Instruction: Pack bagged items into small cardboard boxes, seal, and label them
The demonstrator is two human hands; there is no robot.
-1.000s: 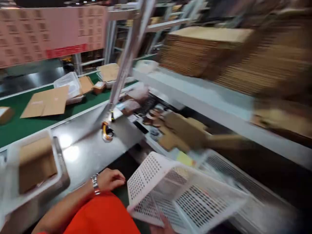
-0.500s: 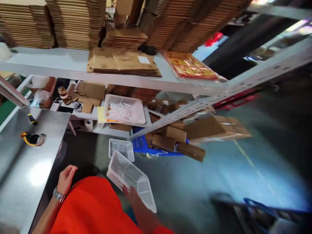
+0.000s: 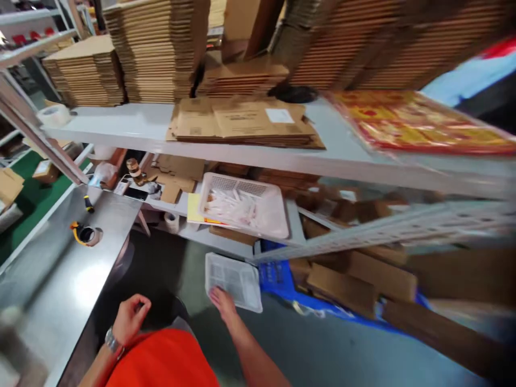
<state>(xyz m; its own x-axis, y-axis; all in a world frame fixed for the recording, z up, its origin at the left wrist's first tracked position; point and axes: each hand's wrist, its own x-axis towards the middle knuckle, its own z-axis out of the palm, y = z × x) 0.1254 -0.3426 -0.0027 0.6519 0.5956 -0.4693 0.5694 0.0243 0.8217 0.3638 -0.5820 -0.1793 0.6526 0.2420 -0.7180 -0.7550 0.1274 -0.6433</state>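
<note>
My left hand (image 3: 131, 318), with a metal watch (image 3: 114, 342) at its wrist, hovers in front of my red clothing. Its fingers are loosely curled, a gap shows between thumb and fingers, and I see nothing in it. Lower centre, my right hand (image 3: 223, 302) reaches down with fingers stretched out over the near left edge of a pale plastic basket (image 3: 242, 285) on the floor. Whether the fingertips touch that rim, I cannot tell. Whether this is one basket or two stacked is also unclear.
A steel table (image 3: 52, 290) on the left carries a tape dispenser (image 3: 85, 234) and a yellow-black tool (image 3: 88, 204). Ahead, a shelf (image 3: 133, 126) bears flattened cartons (image 3: 242, 121). Below it stands a white basket (image 3: 278, 212) of small white items. Cardboard boxes (image 3: 342, 287) lie on blue material (image 3: 282, 277).
The white perforated basket my right hand held has left that hand and no longer shows separately. My right hand is now at the floor basket. The view has swung left.
</note>
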